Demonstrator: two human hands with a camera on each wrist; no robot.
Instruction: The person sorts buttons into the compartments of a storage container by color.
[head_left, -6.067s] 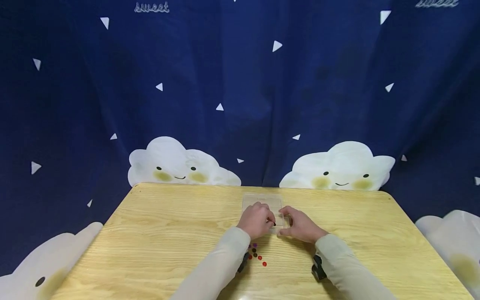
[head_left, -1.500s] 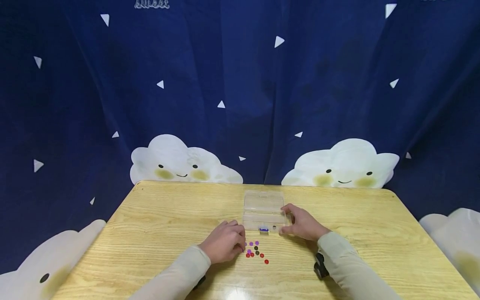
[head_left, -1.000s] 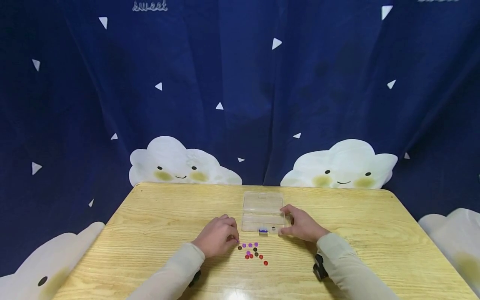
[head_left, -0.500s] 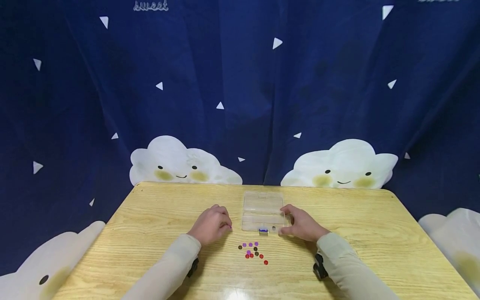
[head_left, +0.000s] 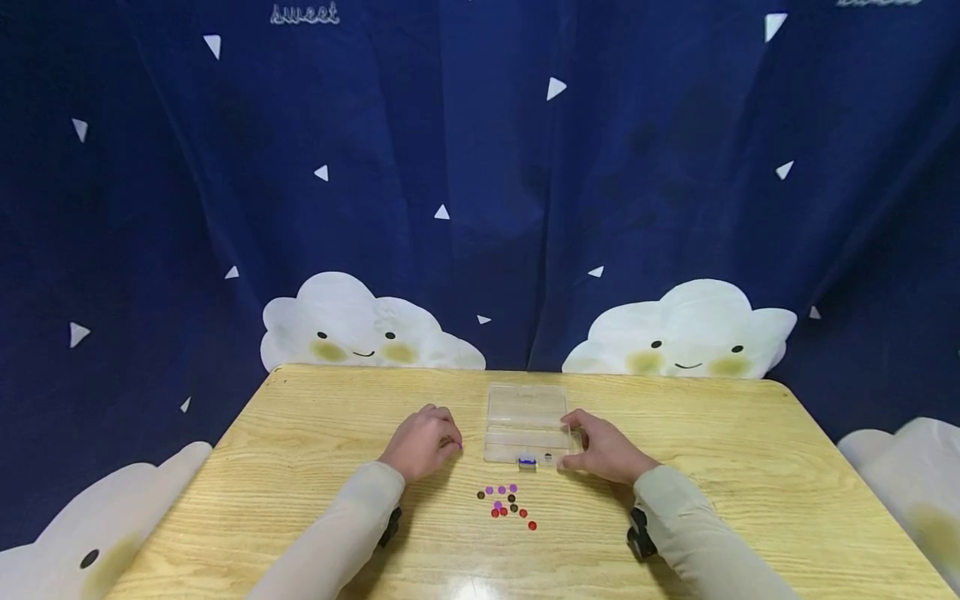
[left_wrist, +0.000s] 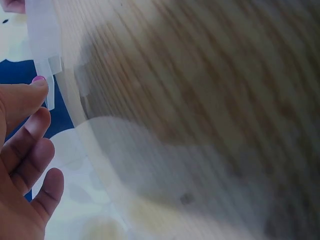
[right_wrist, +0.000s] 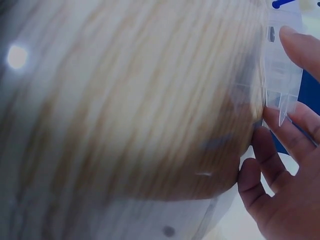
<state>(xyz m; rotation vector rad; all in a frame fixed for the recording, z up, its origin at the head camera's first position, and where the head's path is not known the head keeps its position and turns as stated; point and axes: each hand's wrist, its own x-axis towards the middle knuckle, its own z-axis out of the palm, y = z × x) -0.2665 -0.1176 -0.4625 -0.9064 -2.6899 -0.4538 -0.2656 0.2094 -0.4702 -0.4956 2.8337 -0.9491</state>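
My left hand (head_left: 422,443) pinches a small purple disc (left_wrist: 38,78) between thumb and index finger, left of the box; its other fingers are loosely bent. A clear plastic box (head_left: 517,452) lies with its lid (head_left: 525,404) laid back toward the far table edge, and a blue-marked latch (head_left: 527,463) on the front. My right hand (head_left: 606,451) grips the box's right end, thumb at the front and fingers behind. One dark disc (head_left: 548,457) shows in the box's front right part. In front of the box lie several loose discs: purple (head_left: 502,490), black (head_left: 512,498) and red (head_left: 522,513).
The wooden table (head_left: 337,417) reaches back to a dark blue curtain (head_left: 495,167) printed with clouds and triangles. Black wrist cameras (head_left: 640,535) hang under the sleeves. The loose discs sit between the two forearms.
Earlier the left hand was over the box with a dark disc. It then took a purple disc from the loose ones and moved back and left with it. The right hand stays at the box.
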